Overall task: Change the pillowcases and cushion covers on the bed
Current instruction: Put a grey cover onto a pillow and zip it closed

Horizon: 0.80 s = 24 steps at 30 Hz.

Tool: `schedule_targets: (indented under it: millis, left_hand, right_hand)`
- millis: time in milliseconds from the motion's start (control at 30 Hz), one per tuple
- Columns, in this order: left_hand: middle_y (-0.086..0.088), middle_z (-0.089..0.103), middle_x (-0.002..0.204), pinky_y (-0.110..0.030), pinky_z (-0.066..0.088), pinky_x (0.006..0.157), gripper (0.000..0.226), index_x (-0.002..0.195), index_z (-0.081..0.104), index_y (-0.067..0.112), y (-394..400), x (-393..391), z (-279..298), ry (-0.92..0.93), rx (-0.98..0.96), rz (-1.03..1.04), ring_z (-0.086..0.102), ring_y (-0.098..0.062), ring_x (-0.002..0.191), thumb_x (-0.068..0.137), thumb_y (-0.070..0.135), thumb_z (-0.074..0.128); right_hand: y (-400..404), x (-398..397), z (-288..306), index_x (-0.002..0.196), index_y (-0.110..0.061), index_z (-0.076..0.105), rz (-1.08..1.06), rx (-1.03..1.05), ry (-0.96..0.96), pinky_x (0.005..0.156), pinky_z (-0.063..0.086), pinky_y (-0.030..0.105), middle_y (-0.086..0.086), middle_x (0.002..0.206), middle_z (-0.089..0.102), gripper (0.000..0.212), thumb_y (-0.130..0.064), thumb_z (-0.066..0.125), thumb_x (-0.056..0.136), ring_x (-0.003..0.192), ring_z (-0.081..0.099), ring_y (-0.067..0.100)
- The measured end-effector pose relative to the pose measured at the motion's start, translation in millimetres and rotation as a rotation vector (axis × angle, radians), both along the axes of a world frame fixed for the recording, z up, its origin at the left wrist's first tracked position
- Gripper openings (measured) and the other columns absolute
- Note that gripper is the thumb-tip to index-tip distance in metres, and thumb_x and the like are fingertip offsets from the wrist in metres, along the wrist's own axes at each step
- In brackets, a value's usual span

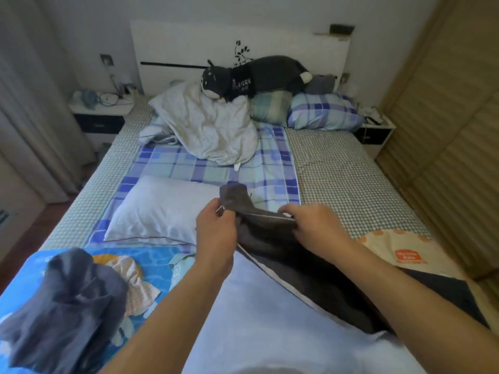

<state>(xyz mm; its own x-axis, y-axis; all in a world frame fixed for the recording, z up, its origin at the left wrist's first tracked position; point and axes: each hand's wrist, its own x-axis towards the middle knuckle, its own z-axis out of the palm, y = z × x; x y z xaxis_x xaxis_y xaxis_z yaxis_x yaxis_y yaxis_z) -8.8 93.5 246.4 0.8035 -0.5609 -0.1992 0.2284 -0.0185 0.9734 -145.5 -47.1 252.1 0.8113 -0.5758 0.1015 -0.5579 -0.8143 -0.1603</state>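
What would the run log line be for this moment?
step: zipping dark grey cover | left hand: pinches zipper pull | right hand: grips zipper edge | bare white pillow: waiting on bed

Both hands, left (216, 230) and right (314, 224), pinching a dark grey pillowcase (272, 238) over a pale blue pillow (256, 319).

We list a dark grey cover (272, 236), zip edge open, partly drawn over a pale blue pillow (259, 314) at the bed's foot. A bare white pillow (162, 209) lies flat on the plaid sheet. A crumpled white pillow (208, 128) leans near the headboard, beside a green plaid cushion (270, 107) and a blue plaid pillow (324, 112). A second grey cover (67, 306) lies bunched at left.
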Motion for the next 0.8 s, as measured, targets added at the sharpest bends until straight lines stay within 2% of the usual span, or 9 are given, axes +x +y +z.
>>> schedule_targets:
  millis: [67, 167, 267, 333, 433, 500, 567, 667, 800]
  left_hand:
    - [0.000, 0.075, 0.087, -0.033, 0.058, 0.075, 0.002, 0.092, 0.069, 0.019, -9, 5, 24, -0.084, 0.003, -0.219, 0.070, -0.017, 0.082, 0.093, 0.021, 0.068]
    - [0.006, 0.071, 0.090, -0.026, 0.051, 0.073, 0.028, 0.096, 0.063, 0.026, -13, 13, 36, -0.499, 0.232, -0.436, 0.068, -0.013, 0.086, 0.076, 0.021, 0.082]
    - [0.005, 0.068, 0.083, -0.030, 0.042, 0.069, 0.021, 0.086, 0.062, 0.027, -20, 33, 55, -0.738, 0.324, -0.174, 0.064, -0.019, 0.083, 0.076, 0.009, 0.064]
    - [-0.003, 0.069, 0.082, -0.037, 0.048, 0.071, 0.021, 0.083, 0.067, 0.021, -27, 57, 76, -0.681, 0.250, -0.014, 0.064, -0.026, 0.083, 0.077, 0.006, 0.053]
    - [-0.009, 0.076, 0.090, -0.046, 0.059, 0.082, 0.023, 0.093, 0.074, 0.017, -39, 83, 123, -0.313, -0.002, -0.028, 0.071, -0.030, 0.090, 0.085, 0.010, 0.053]
    - [-0.008, 0.077, 0.092, -0.039, 0.059, 0.080, 0.021, 0.097, 0.076, 0.015, -50, 92, 152, -0.234, -0.105, -0.074, 0.072, -0.026, 0.089, 0.091, 0.010, 0.056]
    - [-0.006, 0.076, 0.085, -0.036, 0.058, 0.076, 0.021, 0.088, 0.076, 0.014, -56, 100, 180, -0.355, -0.097, -0.093, 0.071, -0.024, 0.083, 0.092, 0.012, 0.056]
    - [-0.006, 0.077, 0.090, -0.039, 0.059, 0.082, 0.019, 0.092, 0.077, 0.021, -47, 117, 212, -0.668, 0.112, -0.272, 0.074, -0.025, 0.087, 0.082, 0.037, 0.073]
    - [0.002, 0.071, 0.085, -0.028, 0.052, 0.071, 0.033, 0.095, 0.070, 0.021, -31, 121, 223, -1.135, 0.769, -0.514, 0.068, -0.018, 0.079, 0.072, 0.038, 0.086]
  right_hand:
    - [-29, 8, 42, 0.111, -0.028, 0.074, -0.242, 0.131, -0.341, 0.082, 0.048, 0.029, 0.002, 0.102, 0.075, 0.037, -0.007, 0.057, 0.086, 0.099, 0.067, 0.027]
    - [-62, 13, 101, 0.103, -0.017, 0.074, -0.364, 0.123, -0.576, 0.086, 0.046, 0.034, 0.007, 0.102, 0.067, 0.035, 0.002, 0.049, 0.087, 0.102, 0.061, 0.031]
    - [-74, 16, 132, 0.104, -0.017, 0.073, -0.284, 0.114, -0.639, 0.089, 0.044, 0.031, 0.004, 0.106, 0.066, 0.042, 0.008, 0.045, 0.086, 0.106, 0.060, 0.027]
    - [-71, 22, 141, 0.103, -0.026, 0.073, -0.203, 0.234, -0.735, 0.094, 0.050, 0.029, -0.004, 0.106, 0.071, 0.052, 0.013, 0.046, 0.082, 0.104, 0.064, 0.017]
    - [-60, 33, 152, 0.098, -0.029, 0.071, -0.010, 0.478, -0.767, 0.089, 0.055, 0.034, -0.009, 0.097, 0.071, 0.043, 0.008, 0.053, 0.086, 0.097, 0.066, 0.010]
    - [-49, 39, 160, 0.105, -0.026, 0.068, 0.120, 0.500, -0.600, 0.082, 0.054, 0.031, -0.008, 0.095, 0.072, 0.017, -0.015, 0.068, 0.092, 0.091, 0.067, 0.006]
    - [-48, 45, 164, 0.114, -0.028, 0.066, 0.171, 0.321, -0.341, 0.082, 0.056, 0.029, -0.011, 0.101, 0.073, 0.034, -0.032, 0.080, 0.083, 0.095, 0.068, 0.006]
    - [-58, 57, 178, 0.091, -0.023, 0.069, 0.015, -0.005, -0.192, 0.071, 0.051, 0.037, 0.006, 0.090, 0.071, 0.005, -0.019, 0.068, 0.088, 0.094, 0.066, 0.030]
    - [-67, 62, 202, 0.074, -0.008, 0.064, -0.153, 0.289, -0.548, 0.061, 0.043, 0.036, 0.016, 0.077, 0.066, 0.018, -0.008, 0.055, 0.089, 0.076, 0.063, 0.030]
